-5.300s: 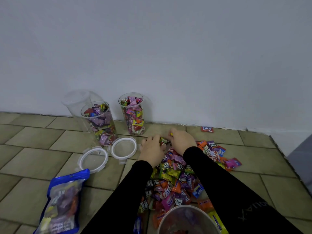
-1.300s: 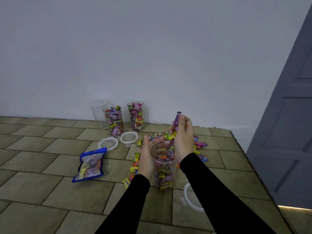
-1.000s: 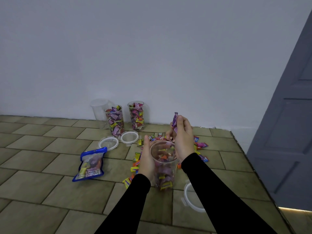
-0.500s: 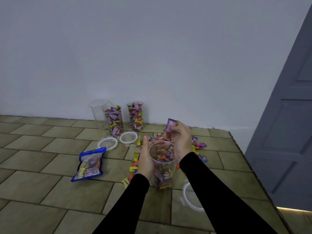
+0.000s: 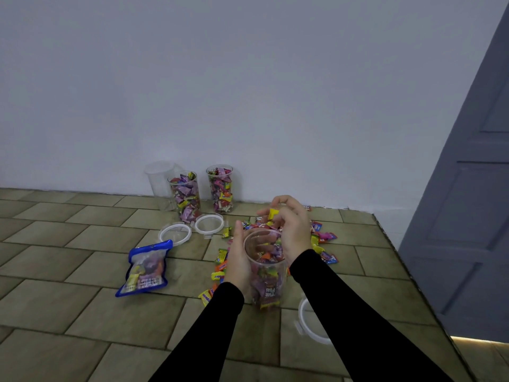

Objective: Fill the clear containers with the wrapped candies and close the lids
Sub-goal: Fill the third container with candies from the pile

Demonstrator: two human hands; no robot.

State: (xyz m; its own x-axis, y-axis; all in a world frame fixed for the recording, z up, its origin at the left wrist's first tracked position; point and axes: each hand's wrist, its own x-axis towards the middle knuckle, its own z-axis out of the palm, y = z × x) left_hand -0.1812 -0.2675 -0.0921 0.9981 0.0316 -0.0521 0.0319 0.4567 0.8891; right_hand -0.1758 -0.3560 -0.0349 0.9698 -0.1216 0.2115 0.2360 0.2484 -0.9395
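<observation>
Tiled floor [image 5: 82, 304] lies bare on your left; loose candies [image 5: 323, 238] crowd the space ahead. Your left hand [image 5: 238, 260] wraps the clear container [image 5: 265, 271], held upright and part-filled. Your right hand [image 5: 293, 230] arches over its rim, fingertips pinching a yellow candy [image 5: 272, 213].

Left hand [image 5: 239, 261] cupped, right hand [image 5: 292, 226] pinching

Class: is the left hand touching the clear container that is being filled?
Touching. The head view shows the left hand wrapped around the side of the clear container, holding it above the floor.
</observation>
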